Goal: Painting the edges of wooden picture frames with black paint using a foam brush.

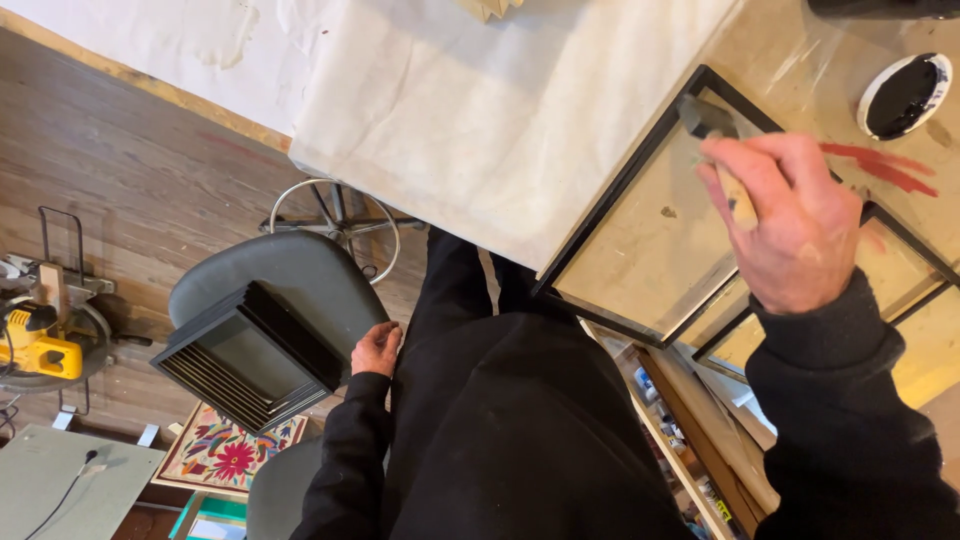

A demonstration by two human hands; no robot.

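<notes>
**Head view: brush on a black frame, stack on the chair**

Head camera looks down our black-clad body. Nearest, our left hand (376,349) rests with fingers curled against a stack of black frames (250,357) on the grey chair (300,275), just left of our legs. Farther up, right of that chair, our right hand (790,220) has its fingers clamped on a wooden-handled brush (718,150), bristles touching the black frame (640,220) lying on the worktable (770,50). Beyond the frame sits a dish of black paint (904,95).

workshop | miter saw (40,335) on floor | paint-smeared worktable (790,60) | stacked black frames (245,355)
</notes>
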